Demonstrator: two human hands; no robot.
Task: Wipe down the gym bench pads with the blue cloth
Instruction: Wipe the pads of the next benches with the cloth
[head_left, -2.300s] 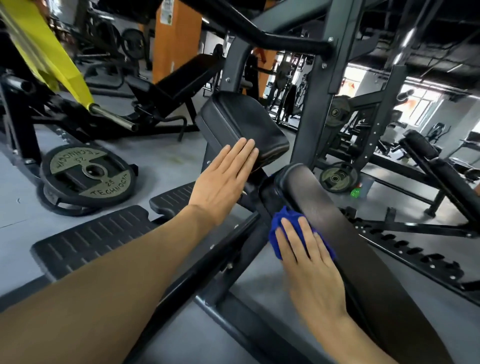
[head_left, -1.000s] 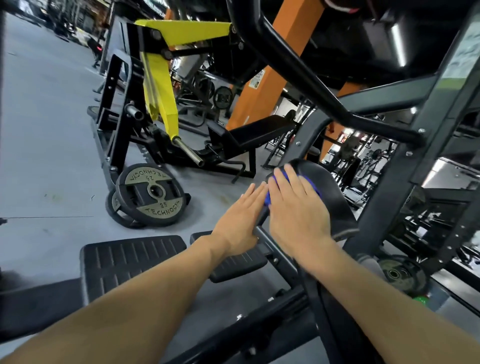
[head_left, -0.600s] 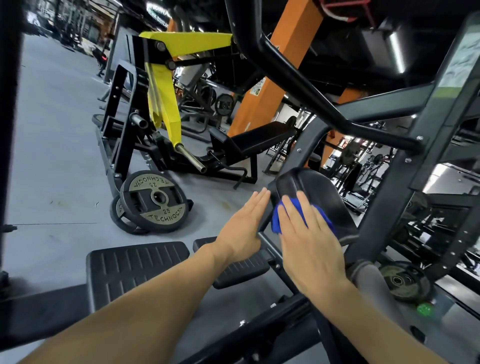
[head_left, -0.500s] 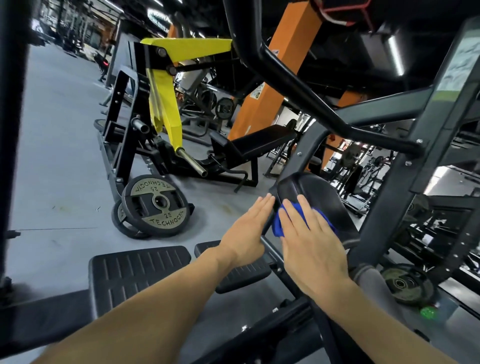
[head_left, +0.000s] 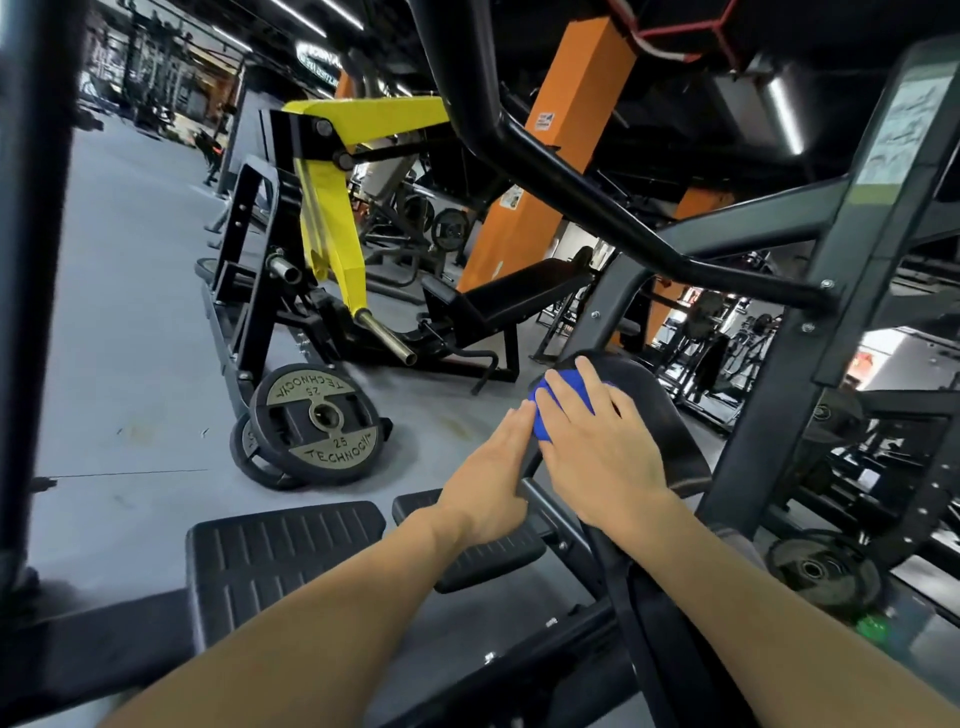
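both forearms extended fwd, bare, converging at black pad (head_left: 660, 426). r hand (head_left: 597, 452) palm down, fingers straight and slightly spread, pressing flat on blue cloth (head_left: 545, 415) against pad's upper left face. cloth mostly hidden under r fingers; blue shows beyond and left of fingertips, near pad top edge. l hand (head_left: 488, 478) just left of r hand, fingers straight and together, laid along pad's left edge, fingertips touching or nearly touching cloth; holds nothing. l thumb side near black frame bar (head_left: 550, 514) below pad. hands side by side, close. left of l hand on grey floor: 25 weight plate (head_left: 319, 418) leaning upright. below l wrist: ribbed black footplates (head_left: 280, 551). beyond hands: yellow lever arm (head_left: 332, 228), orange column (head_left: 545, 161).
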